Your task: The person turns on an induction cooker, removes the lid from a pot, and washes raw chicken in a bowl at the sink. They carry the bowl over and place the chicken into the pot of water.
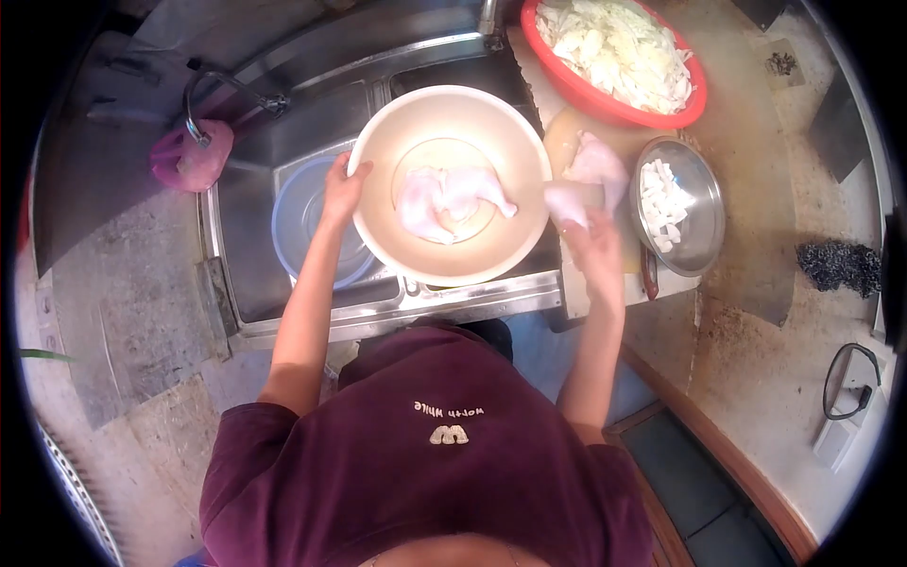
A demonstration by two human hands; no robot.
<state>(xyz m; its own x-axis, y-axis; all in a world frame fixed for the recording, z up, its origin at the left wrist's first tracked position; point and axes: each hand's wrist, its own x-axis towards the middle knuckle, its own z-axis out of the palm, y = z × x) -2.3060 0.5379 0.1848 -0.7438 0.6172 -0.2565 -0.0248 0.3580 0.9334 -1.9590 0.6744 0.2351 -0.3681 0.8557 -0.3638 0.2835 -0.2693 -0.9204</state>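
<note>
My left hand (345, 189) grips the left rim of a large cream basin (378, 227), thumb over the edge. Raw chicken legs (430, 200), pale and skin-on, lie on the basin's bottom. Just right of the basin, my right hand (597, 248) is closed on the end of another raw chicken leg (605, 163), somewhat blurred by motion. This leg is above a cutting board (559, 142) next to the basin's right rim. A knife (650, 274) with a brown handle lies at the board's right; its blade is mostly hidden.
A metal bowl (704, 227) of white chunks (664, 198) stands right of the board. Behind it is a red basin (694, 109) heaped with shredded cabbage (614, 52). A blue tub (293, 236) sits in the sink (248, 255) under the cream basin's left side. A curved faucet (194, 104) rises at left.
</note>
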